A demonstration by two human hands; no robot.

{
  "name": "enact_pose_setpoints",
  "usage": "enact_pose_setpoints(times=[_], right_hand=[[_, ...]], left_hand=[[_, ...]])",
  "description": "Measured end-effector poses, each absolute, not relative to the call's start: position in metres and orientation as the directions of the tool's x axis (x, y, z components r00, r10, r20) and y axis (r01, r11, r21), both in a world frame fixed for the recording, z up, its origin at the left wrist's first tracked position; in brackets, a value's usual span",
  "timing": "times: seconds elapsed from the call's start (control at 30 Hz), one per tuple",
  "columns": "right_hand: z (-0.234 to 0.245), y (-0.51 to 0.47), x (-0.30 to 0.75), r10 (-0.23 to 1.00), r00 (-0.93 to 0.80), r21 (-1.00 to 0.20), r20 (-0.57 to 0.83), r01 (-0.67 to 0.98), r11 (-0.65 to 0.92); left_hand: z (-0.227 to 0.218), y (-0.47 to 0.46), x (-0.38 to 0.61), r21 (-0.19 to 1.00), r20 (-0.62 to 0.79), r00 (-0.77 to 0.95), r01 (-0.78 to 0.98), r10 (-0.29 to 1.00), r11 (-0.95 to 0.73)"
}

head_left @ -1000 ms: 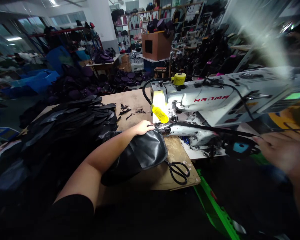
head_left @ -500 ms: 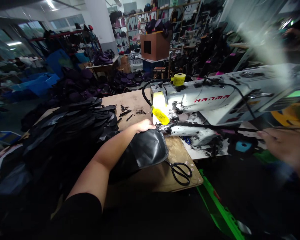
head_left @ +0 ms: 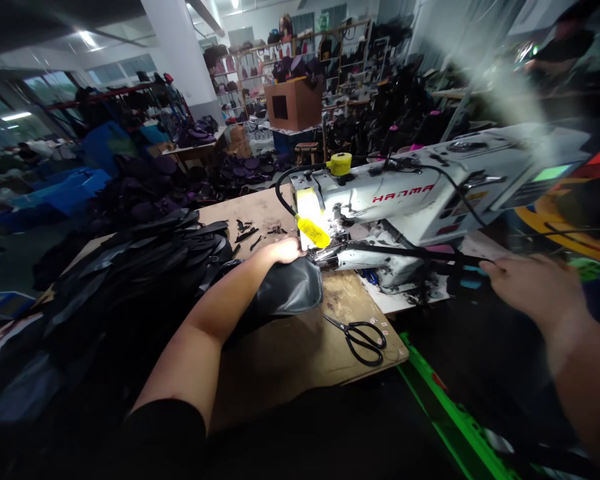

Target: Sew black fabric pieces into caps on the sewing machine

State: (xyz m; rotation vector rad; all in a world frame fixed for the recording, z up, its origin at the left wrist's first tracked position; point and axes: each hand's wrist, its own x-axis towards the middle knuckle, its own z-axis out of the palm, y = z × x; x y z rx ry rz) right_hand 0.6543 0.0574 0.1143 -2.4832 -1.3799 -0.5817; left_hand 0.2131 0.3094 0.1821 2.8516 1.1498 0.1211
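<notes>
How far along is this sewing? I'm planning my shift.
Done: little is certain; black scraps lie on the table. In hand: the left hand holds a black leather-like piece up to the Hanma sewing machine, with the right hand off to the right. Left: the tall stack of black pieces may be waiting, though the pictures cannot confirm that.

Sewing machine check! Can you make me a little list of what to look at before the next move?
Left hand resting on the black piece: ok.
Right hand open and off the black piece: ok.
Scissors lying on the table, apart from the black piece: ok.
Work light shining: ok.
Needle of the sewing machine lined up with the black piece: cannot tell, too small to see.
</notes>
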Motion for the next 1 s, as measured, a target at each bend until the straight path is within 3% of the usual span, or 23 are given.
enact_pose_setpoints(times=[0.13, 0.2, 0.27, 0.33, 0.4, 0.5, 0.67, 0.8, 1.0], right_hand=[[0.126, 0.06, 0.588, 0.596, 0.295, -0.071, 0.747, 0.926, -0.371], [0.13, 0.074, 0.532, 0.576, 0.175, -0.136, 0.799, 0.984, -0.111], [0.128, 0.097, 0.475, 0.665, 0.052, -0.249, 0.745, 0.947, 0.204], [0.12, 0.125, 0.426, 0.806, -0.013, -0.424, 0.592, 0.845, 0.325], [0.111, 0.152, 0.393, 0.903, 0.084, -0.596, 0.421, 0.776, 0.205], [0.099, 0.179, 0.369, 0.963, 0.189, -0.726, 0.192, 0.688, 0.01], [0.088, 0.196, 0.352, 0.977, 0.177, -0.892, -0.117, 0.414, -0.181], [0.084, 0.197, 0.346, 0.982, 0.163, -0.915, -0.1, 0.372, -0.155], [0.091, 0.202, 0.357, 0.991, 0.136, -0.905, -0.006, 0.421, -0.063]], left_hand=[[0.179, 0.231, 0.206, -0.024, 0.064, 0.671, 0.741, 0.739, -0.671], [0.167, 0.183, 0.209, -0.16, 0.212, 0.693, 0.72, 0.689, -0.675], [0.153, 0.146, 0.213, -0.221, 0.227, 0.756, 0.654, 0.614, -0.724], [0.142, 0.131, 0.213, -0.226, 0.175, 0.778, 0.628, 0.603, -0.745], [0.139, 0.134, 0.203, -0.206, 0.094, 0.765, 0.641, 0.637, -0.74], [0.146, 0.157, 0.177, -0.178, -0.024, 0.778, 0.614, 0.628, -0.769], [0.153, 0.19, 0.153, -0.141, -0.115, 0.92, 0.357, 0.374, -0.923], [0.145, 0.192, 0.161, -0.097, -0.06, 0.937, 0.337, 0.343, -0.937], [0.136, 0.186, 0.185, -0.073, 0.01, 0.898, 0.439, 0.439, -0.896]])
